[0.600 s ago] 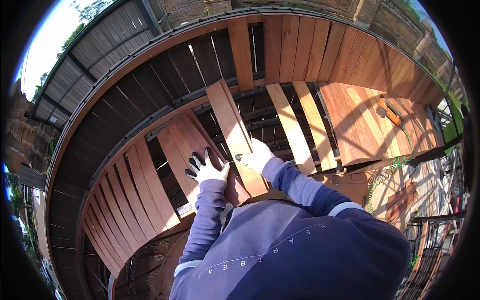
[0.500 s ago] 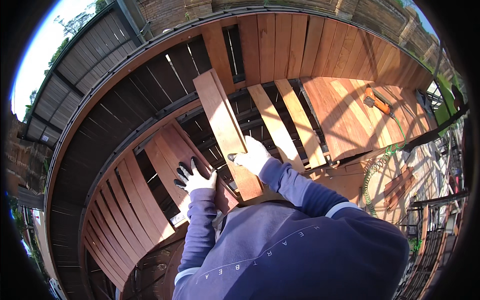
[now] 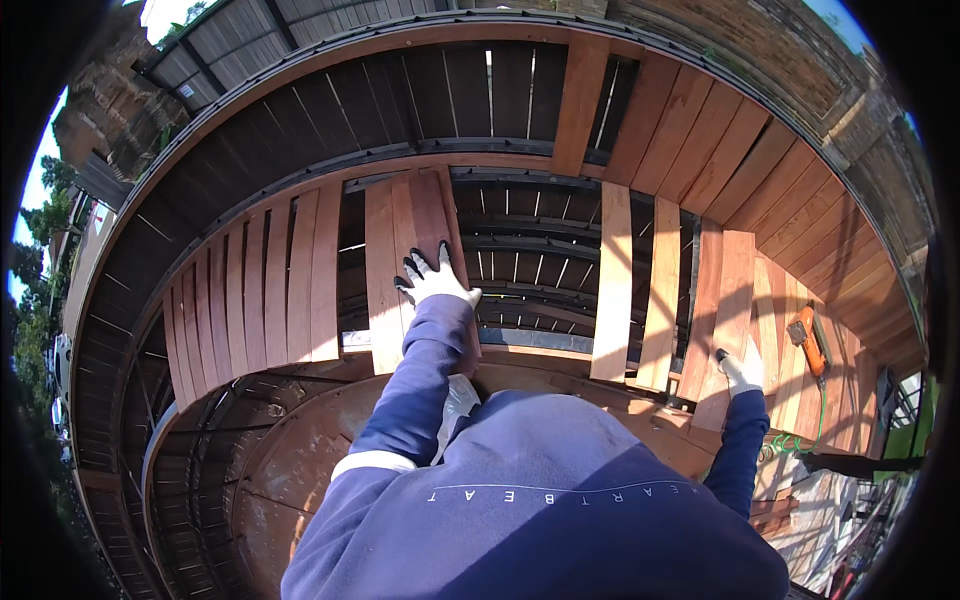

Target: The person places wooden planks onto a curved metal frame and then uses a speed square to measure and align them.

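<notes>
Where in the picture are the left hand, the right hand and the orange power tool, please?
left hand [image 3: 435, 283], head view, back of the gloved hand, flat on a deck board.
right hand [image 3: 742, 374], head view, back of the glove.
orange power tool [image 3: 809, 340], head view, middle of its body.

Dark metal deck frame [image 3: 520, 250], reddish wooden boards [image 3: 410, 250] laid across it; orange power tool [image 3: 808, 338] on right-hand boards

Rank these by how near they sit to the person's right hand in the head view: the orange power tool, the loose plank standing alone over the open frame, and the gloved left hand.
From the right hand:
1. Orange power tool, just to its right on the laid boards.
2. Loose plank, to its left over the open frame.
3. Left hand, farthest left, flat on a board.
</notes>
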{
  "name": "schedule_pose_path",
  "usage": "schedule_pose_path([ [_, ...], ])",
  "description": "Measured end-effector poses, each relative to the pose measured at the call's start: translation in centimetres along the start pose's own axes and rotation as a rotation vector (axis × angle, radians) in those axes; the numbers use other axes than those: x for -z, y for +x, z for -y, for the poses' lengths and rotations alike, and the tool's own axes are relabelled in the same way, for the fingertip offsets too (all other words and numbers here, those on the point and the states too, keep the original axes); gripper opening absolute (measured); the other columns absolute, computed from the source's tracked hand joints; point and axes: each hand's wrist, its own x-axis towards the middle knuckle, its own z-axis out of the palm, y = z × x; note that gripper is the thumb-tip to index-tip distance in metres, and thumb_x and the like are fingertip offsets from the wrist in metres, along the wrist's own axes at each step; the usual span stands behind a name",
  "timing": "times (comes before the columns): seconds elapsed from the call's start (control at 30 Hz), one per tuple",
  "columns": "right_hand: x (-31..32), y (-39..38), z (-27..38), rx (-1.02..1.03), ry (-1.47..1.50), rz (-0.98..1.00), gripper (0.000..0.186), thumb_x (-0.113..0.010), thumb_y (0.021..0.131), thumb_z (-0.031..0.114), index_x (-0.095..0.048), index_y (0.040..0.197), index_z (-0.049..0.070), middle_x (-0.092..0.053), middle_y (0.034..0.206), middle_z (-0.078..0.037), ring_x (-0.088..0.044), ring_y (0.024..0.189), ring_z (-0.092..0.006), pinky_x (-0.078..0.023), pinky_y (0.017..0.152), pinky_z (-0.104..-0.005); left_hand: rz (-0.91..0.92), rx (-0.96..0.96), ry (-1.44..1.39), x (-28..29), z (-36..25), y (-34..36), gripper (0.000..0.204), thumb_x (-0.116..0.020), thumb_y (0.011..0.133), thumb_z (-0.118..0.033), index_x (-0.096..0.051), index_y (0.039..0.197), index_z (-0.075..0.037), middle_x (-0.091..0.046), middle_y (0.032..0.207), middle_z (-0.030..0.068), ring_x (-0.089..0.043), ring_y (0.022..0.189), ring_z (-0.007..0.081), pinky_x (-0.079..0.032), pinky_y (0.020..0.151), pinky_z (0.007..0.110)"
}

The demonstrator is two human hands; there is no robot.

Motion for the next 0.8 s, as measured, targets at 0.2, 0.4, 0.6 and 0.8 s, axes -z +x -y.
schedule_pose_path([
  [0.2, 4.8, 4.1, -4.7, 0.140, -0.211, -0.068, 0.079, -0.073, 0.070, 0.008, -0.035, 0.137, -0.009, -0.041, 0.140, -0.023, -0.045, 0.125, -0.0275, -0.043, 0.096, -0.0304, -0.074, 0.081, -0.016, -0.2, -1.6, -0.2, 0.099, -0.069, 0.074, -0.047, -0.012, 0.150, -0.021, -0.013, 0.152, 0.0244, -0.018, 0.140, 0.0376, -0.022, 0.111, 0.049],
  [0.4, 5.8, 3.6, -3.0, 0.161, -0.511, -0.112, 0.062, -0.073, 0.073, 0.007, -0.048, 0.128, -0.005, -0.055, 0.119, -0.020, -0.058, 0.105, -0.0264, -0.048, 0.090, -0.0339, -0.102, 0.066, -0.217, -0.3, -1.5, 0.5, 0.092, -0.068, 0.076, -0.037, -0.016, 0.149, -0.014, -0.026, 0.148, 0.0232, -0.034, 0.132, 0.0380, -0.035, 0.105, 0.044],
  [0.6, 0.2, 2.2, 3.2, 0.648, -0.399, -0.286, 0.052, -0.066, 0.077, 0.004, -0.051, 0.126, -0.003, -0.054, 0.124, -0.016, -0.052, 0.117, -0.0259, -0.045, 0.096, -0.0356, -0.266, 0.144, -0.655, -0.6, 2.2, 1.7, 0.075, -0.063, 0.070, -0.023, -0.038, 0.139, -0.004, -0.056, 0.123, 0.0219, -0.055, 0.116, 0.0289, -0.043, 0.099, 0.035],
  [0.8, -16.0, -5.1, 11.9, 0.430, 0.202, 0.529, 0.059, -0.066, 0.076, -0.004, -0.048, 0.132, 0.006, -0.056, 0.116, -0.008, -0.056, 0.102, -0.0184, -0.052, 0.079, -0.0298, -0.069, -0.126, -1.806, -3.0, 2.5, -2.5, 0.064, -0.053, 0.065, 0.000, -0.048, 0.128, -0.003, -0.063, 0.077, 0.0135, -0.062, 0.061, 0.0208, -0.053, 0.058, 0.031],
])
